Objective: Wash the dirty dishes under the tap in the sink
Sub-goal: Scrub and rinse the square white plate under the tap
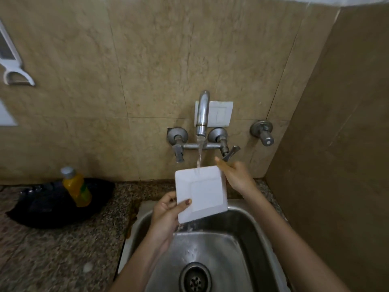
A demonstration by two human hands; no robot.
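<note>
Under tap [202,114], plate [204,192] in pinch of left hand [166,213], right hand [235,175] alongside

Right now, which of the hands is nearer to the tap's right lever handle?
Right. The right hand is just below the lever handle, a fingertip almost at it. The left hand is lower and to the left, gripping the white plate.

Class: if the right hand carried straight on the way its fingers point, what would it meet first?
Probably the water stream under the tap spout; the right hand points up and left at it, though depth is unclear.
</note>
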